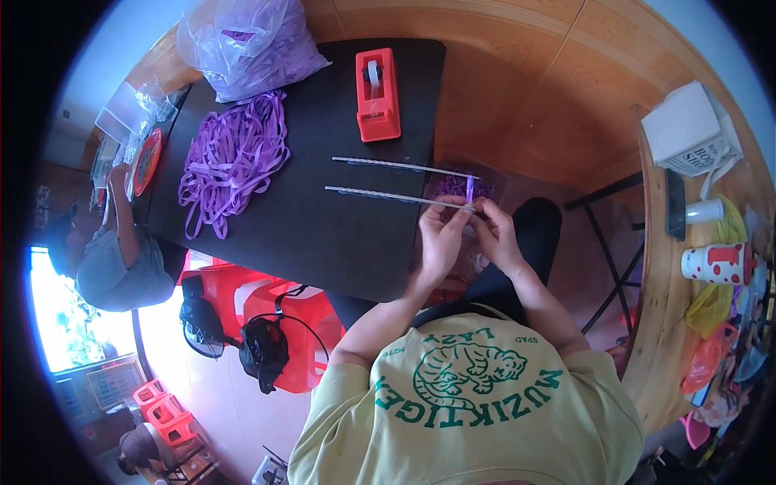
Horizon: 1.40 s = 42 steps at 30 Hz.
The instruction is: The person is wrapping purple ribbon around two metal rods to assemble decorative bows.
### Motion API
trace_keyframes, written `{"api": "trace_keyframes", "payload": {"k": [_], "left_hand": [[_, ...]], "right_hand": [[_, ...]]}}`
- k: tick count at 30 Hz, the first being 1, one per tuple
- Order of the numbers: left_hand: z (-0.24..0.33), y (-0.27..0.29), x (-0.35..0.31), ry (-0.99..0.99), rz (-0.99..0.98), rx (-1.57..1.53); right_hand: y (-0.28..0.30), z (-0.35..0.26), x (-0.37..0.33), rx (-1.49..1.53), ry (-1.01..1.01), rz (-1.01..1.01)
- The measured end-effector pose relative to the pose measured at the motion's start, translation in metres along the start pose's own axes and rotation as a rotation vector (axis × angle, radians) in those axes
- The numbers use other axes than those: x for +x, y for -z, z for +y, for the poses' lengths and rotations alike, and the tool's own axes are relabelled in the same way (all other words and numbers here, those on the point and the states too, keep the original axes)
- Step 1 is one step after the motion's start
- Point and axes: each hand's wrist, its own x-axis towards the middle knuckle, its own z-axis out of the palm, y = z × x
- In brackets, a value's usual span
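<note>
Two thin twisted metal rods lie side by side on the dark table, the far rod (404, 166) and the near rod (388, 195), their tips reaching past its right edge. A short length of purple ribbon (470, 189) spans the gap between the tips. At the near rod's end, my left hand (441, 240) is closed in a pinch at the ribbon's lower end. My right hand (498, 240) pinches there too, from the right, its fingertips almost meeting the left ones. The exact grip between the fingertips is small and partly hidden.
On the table (323, 242) are a loose heap of purple ribbon (234, 162), a red tape dispenser (377, 95) and a stuffed clear plastic bag (255, 48). Below the rod tips is a container of purple pieces (493, 182). A cluttered wooden shelf (647, 356) stands right; another person (125, 267) sits left.
</note>
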Motion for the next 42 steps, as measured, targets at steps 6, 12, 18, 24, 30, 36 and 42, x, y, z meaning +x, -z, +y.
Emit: {"api": "trace_keyframes", "payload": {"k": [6, 12, 18, 24, 30, 36, 42], "left_hand": [[0.004, -0.003, 0.0, 0.057, 0.017, -0.034], [-0.006, 0.001, 0.002, 0.023, 0.0, -0.089], [-0.005, 0.003, -0.001, 0.063, 0.039, -0.065], [-0.001, 0.001, -0.006, 0.09, -0.017, -0.133], [0.001, 0.004, -0.006, 0.097, -0.012, -0.143], [-0.001, 0.005, -0.004, 0.131, 0.013, -0.204], [0.005, -0.003, -0.01, 0.135, 0.016, -0.199]], "right_hand": [[-0.003, -0.008, -0.005, 0.119, -0.073, -0.008], [-0.001, -0.006, -0.01, 0.203, -0.182, -0.046], [0.001, -0.01, -0.011, 0.199, -0.205, -0.096], [0.002, -0.01, -0.02, 0.084, -0.166, -0.05], [-0.009, -0.03, -0.02, -0.161, 0.06, 0.247], [-0.028, -0.015, -0.018, -0.152, 0.068, 0.318], [-0.017, -0.004, -0.038, -0.09, -0.073, -0.022]]}}
